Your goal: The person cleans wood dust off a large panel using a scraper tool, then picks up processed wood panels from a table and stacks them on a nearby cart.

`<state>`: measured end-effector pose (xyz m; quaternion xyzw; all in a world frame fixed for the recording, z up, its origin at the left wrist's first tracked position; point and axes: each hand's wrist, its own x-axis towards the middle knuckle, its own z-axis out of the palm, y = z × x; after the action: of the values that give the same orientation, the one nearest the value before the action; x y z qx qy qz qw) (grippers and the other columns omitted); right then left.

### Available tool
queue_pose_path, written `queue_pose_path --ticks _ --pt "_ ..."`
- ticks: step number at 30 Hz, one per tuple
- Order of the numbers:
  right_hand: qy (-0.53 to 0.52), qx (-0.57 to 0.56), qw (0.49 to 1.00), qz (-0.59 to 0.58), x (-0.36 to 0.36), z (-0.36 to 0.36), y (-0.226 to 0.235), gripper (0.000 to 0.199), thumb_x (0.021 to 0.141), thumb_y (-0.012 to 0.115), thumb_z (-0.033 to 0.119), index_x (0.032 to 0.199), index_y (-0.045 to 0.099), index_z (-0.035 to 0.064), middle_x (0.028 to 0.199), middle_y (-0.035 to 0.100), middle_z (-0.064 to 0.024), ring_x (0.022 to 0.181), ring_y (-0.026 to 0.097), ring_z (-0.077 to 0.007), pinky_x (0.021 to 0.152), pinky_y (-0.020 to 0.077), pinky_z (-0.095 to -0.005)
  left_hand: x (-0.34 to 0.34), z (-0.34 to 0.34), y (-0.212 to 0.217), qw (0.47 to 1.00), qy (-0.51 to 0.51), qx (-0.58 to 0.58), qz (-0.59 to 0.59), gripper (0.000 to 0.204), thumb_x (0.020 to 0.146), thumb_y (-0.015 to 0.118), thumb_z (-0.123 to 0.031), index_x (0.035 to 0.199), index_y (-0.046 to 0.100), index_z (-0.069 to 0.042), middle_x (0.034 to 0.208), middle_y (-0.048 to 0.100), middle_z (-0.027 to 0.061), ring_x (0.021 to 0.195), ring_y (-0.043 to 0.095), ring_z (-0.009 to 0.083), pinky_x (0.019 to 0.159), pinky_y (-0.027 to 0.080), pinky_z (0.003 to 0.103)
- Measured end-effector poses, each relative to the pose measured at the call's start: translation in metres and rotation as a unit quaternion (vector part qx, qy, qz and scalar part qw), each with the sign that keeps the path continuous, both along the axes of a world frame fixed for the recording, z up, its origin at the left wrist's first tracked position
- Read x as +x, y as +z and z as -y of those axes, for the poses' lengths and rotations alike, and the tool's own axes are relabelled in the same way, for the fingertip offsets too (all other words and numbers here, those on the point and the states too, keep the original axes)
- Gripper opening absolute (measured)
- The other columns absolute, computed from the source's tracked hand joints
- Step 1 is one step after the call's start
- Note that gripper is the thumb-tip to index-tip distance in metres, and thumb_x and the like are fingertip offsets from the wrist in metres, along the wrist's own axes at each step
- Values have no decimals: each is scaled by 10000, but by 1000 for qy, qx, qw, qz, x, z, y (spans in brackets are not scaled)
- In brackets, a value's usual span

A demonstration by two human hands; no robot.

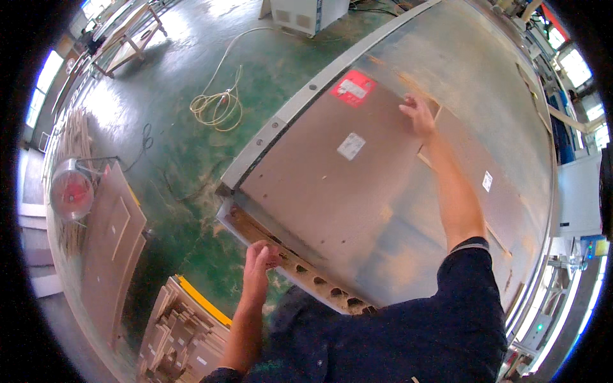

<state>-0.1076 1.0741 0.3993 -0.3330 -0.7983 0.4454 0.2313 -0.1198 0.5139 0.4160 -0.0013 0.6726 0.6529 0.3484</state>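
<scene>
A large brown board (332,185) lies flat on a grey machine table (472,70). It carries a red label (352,87) and a white label (350,146). My right hand (419,115) reaches far out and presses on the board's far edge, fingers spread. My left hand (258,258) grips the board's near corner at the table's front rim, fingers curled over the edge. A second, narrower brown panel (504,191) lies to the right of the board.
Green workshop floor (166,127) lies to the left, with a coiled pale cable (217,105). A fan with red blades (71,190) stands beside leaning brown panels (112,249). Stacked wood offcuts (182,338) sit at lower left. A perforated strip (319,281) runs along the table's front.
</scene>
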Motion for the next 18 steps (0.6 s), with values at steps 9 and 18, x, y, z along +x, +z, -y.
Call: queue_pose_path --ticks 9,18 --pt "101 11 993 67 68 160 50 598 784 679 369 1264 522 49 1210 582 -160 1164 522 -299 997 407 -417 18 73 -26 980 127 48 146 462 927 517 -374 1229 526 -25 1197 573 114 1098 531 275 916 426 443" --pt "-158 169 910 344 247 -18 64 553 821 625 413 1281 529 122 1247 557 -172 1157 531 -324 938 451 -440 36 191 96 976 219 -3 -15 559 894 459 -446 1262 516 -30 1238 527 111 1140 471 273 974 360 441"
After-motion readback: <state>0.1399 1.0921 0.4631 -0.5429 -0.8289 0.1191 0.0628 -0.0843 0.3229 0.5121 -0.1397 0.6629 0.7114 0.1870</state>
